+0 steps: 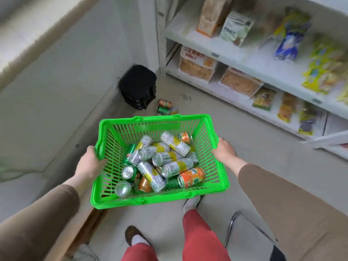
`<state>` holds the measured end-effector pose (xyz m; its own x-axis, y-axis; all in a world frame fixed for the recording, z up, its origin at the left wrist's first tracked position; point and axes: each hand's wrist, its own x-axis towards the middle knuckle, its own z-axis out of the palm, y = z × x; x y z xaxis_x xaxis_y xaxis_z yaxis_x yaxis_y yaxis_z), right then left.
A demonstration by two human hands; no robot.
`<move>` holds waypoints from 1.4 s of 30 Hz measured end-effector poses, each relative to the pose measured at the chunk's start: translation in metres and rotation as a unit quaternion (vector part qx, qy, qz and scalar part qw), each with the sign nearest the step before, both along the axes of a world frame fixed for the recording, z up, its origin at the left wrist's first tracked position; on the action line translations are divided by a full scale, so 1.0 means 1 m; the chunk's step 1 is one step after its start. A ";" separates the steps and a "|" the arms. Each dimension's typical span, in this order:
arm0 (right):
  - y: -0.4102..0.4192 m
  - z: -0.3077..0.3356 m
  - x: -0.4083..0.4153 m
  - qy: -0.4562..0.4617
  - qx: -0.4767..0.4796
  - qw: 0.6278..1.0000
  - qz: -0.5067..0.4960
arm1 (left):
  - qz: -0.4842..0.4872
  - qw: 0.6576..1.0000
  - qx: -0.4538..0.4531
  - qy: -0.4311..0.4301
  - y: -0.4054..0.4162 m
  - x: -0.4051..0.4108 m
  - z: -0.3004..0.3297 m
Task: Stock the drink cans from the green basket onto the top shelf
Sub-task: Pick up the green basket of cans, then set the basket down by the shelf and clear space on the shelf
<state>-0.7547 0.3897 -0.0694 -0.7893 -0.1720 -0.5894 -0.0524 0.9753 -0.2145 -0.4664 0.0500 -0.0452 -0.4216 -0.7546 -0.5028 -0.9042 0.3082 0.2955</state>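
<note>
The green basket (160, 162) is held off the floor (235, 147), level, so the loose load stays inside. The left hand (90, 164) is clamped on the left rim; the right hand (224, 149) is clamped on the right rim, sharing the weight evenly. The drink cans (162, 162) lie piled on their sides at the basket bottom: roughly fifteen visible, about nine white-and-yellow, three orange, three green; overlap prevents an exact count. The top shelf is out of view. Three stray cans (166, 108) lie on the floor beside a black bin (138, 85).
</note>
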 end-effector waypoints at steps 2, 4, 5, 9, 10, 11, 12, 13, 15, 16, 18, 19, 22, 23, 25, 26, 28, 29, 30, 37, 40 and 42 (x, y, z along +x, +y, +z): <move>0.036 -0.007 -0.044 0.000 0.004 0.999 -0.044 | -0.029 1.000 0.002 0.000 0.017 -0.071 -0.009; 0.068 -0.014 -0.086 -0.006 0.011 0.996 -0.089 | -0.055 0.998 0.004 0.002 0.035 -0.139 -0.019; 0.082 -0.019 -0.106 -0.008 0.015 0.994 -0.109 | -0.063 0.998 0.008 0.007 0.043 -0.172 -0.024; 0.126 -0.043 -0.182 -0.017 0.026 0.985 -0.173 | -0.091 0.994 0.049 0.027 0.072 -0.289 -0.048; 0.133 -0.049 -0.198 -0.020 0.026 0.982 -0.185 | -0.102 0.993 0.057 0.029 0.077 -0.315 -0.054; 0.140 -0.056 -0.213 -0.023 0.027 0.980 -0.196 | -0.115 0.991 0.063 0.029 0.080 -0.341 -0.062; 0.144 -0.063 -0.229 -0.024 0.028 0.978 -0.205 | -0.126 0.989 0.070 0.029 0.083 -0.366 -0.069; 0.148 -0.070 -0.243 -0.022 0.025 0.976 -0.213 | -0.137 0.987 0.077 0.030 0.085 -0.390 -0.079; 0.155 -0.087 -0.269 -0.017 0.009 0.975 -0.222 | -0.160 0.983 0.087 0.033 0.088 -0.436 -0.101; 0.159 -0.098 -0.282 -0.012 0.005 0.975 -0.223 | -0.173 0.981 0.088 0.031 0.089 -0.458 -0.114; 0.166 -0.121 -0.306 -0.017 -0.004 0.974 -0.227 | -0.195 0.976 0.090 0.023 0.091 -0.497 -0.141; 0.170 -0.136 -0.318 -0.024 -0.008 0.972 -0.235 | -0.203 0.975 0.090 0.018 0.093 -0.516 -0.155; 0.178 -0.183 -0.350 -0.050 0.009 0.961 -0.272 | -0.210 0.973 0.096 0.003 0.101 -0.564 -0.197; 0.180 -0.199 -0.359 -0.059 0.015 0.957 -0.283 | -0.210 0.973 0.100 -0.001 0.103 -0.578 -0.213; 0.181 -0.229 -0.379 -0.068 0.023 0.952 -0.298 | -0.213 0.972 0.104 -0.007 0.108 -0.602 -0.244; 0.183 -0.245 -0.388 -0.069 0.025 0.950 -0.302 | -0.212 0.971 0.106 -0.013 0.110 -0.612 -0.260; 0.185 -0.276 -0.406 -0.074 0.017 0.949 -0.306 | -0.201 0.973 0.113 -0.017 0.113 -0.630 -0.292; 0.187 -0.291 -0.414 -0.076 0.013 0.949 -0.306 | -0.195 0.974 0.113 -0.020 0.114 -0.638 -0.307; 0.188 -0.305 -0.421 -0.077 0.010 0.949 -0.307 | -0.191 0.975 0.109 -0.026 0.114 -0.646 -0.321; 0.186 -0.374 -0.454 -0.083 -0.006 0.949 -0.304 | -0.189 0.977 0.097 -0.032 0.115 -0.675 -0.389; 0.184 -0.390 -0.453 -0.074 -0.018 0.945 -0.318 | -0.177 0.979 0.100 -0.027 0.115 -0.675 -0.407; 0.184 -0.396 -0.451 -0.053 -0.025 0.943 -0.327 | -0.170 0.981 0.095 -0.017 0.114 -0.671 -0.415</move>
